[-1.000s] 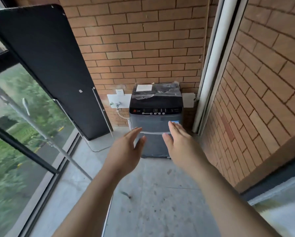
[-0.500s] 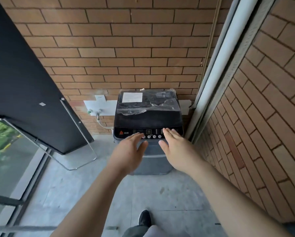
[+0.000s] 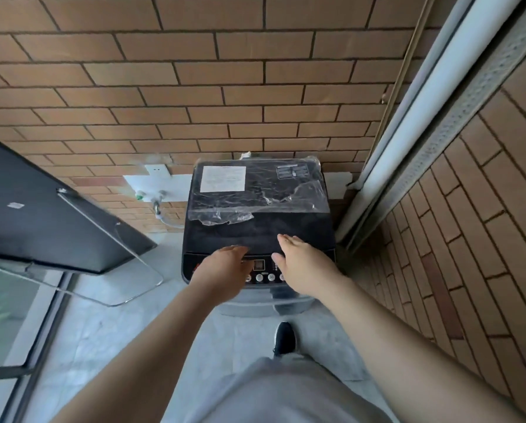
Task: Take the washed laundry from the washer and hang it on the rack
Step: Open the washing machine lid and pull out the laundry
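Dark grey top-loader washer [image 3: 257,227] sits against the brick wall [image 3: 194,87], lid down, torn plastic film [image 3: 255,203] over the lid's back half. Your left hand [image 3: 225,270] is spread wide over the control panel [image 3: 260,271] at the front edge, holding nothing. Your right hand [image 3: 301,261] is open too, fingers reaching past the panel onto the lid's front edge. Laundry isn't visible.

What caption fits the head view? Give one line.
Both open hands, left hand and right hand, reach over the closed washer by the brick wall.
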`<state>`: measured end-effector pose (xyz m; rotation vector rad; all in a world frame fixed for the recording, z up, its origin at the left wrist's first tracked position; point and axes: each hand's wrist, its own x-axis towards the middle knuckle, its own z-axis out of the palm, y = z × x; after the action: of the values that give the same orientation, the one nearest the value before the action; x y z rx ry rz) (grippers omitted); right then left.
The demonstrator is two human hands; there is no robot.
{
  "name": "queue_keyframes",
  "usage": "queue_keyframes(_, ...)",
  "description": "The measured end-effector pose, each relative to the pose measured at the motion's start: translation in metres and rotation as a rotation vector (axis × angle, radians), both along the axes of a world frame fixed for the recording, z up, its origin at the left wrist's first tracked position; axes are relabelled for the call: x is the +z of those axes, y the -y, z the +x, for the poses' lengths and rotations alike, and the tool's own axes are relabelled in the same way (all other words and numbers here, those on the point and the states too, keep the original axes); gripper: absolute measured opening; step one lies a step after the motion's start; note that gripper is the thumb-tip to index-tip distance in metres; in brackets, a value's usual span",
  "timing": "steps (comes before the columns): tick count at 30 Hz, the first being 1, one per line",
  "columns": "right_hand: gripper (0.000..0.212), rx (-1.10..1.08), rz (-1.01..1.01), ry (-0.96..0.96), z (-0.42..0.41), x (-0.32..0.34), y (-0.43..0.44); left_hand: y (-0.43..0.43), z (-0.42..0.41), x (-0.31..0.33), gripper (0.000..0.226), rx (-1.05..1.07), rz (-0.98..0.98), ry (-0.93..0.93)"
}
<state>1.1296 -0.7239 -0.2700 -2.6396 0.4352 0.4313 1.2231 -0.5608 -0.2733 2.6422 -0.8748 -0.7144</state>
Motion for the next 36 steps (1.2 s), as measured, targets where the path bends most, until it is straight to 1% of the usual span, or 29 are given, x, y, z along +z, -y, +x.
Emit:
queue_keyframes(2,0.058,0.03,0.017,-0.044,0.017,-0.011,0.013,0.008,0.012,-0.007,0.042,-0.007,0.041,-0.005)
queue_keyframes(4,0.058,0.048,0.019,-0.073,0.033,-0.02,0.022,0.016,0.024,-0.01,0.045,-0.015,0.059,-0.001)
queue_keyframes(8,0.058,0.093,0.021,-0.167,0.066,-0.035,0.031,0.031,0.056,-0.026,0.031,-0.011,0.092,-0.009)
queue_keyframes(10,0.057,0.105,0.017,-0.219,0.08,-0.043,0.033,0.034,0.071,-0.04,0.029,-0.039,0.1,-0.041)
queue_keyframes(12,0.055,0.099,0.014,-0.252,0.09,-0.05,0.036,0.036,0.081,-0.052,0.037,-0.076,0.123,-0.06)
queue_keyframes(16,0.052,0.038,-0.004,-0.318,0.107,-0.067,0.037,0.035,0.104,-0.08,0.059,-0.2,0.239,-0.089)
queue_keyframes(20,0.057,0.064,-0.034,-0.36,0.114,-0.08,0.033,0.037,0.114,-0.093,0.062,-0.277,0.309,-0.075)
queue_keyframes(24,0.066,0.06,-0.032,-0.441,0.105,-0.093,0.029,0.027,0.106,-0.101,0.066,-0.276,0.327,-0.079)
queue_keyframes(27,0.061,0.049,-0.097,-0.358,0.104,-0.092,0.028,0.023,0.103,-0.099,0.069,-0.24,0.291,-0.046)
queue_keyframes(30,0.056,0.048,-0.166,-0.291,0.109,-0.077,0.026,0.027,0.105,-0.085,0.065,-0.214,0.246,0.013)
queue_keyframes(33,0.061,0.021,-0.239,-0.191,0.111,-0.06,0.024,0.031,0.111,-0.062,0.058,-0.184,0.19,0.122)
queue_keyframes(36,0.069,0.022,-0.277,-0.113,0.113,-0.037,0.027,0.035,0.119,-0.036,0.062,-0.158,0.134,0.201)
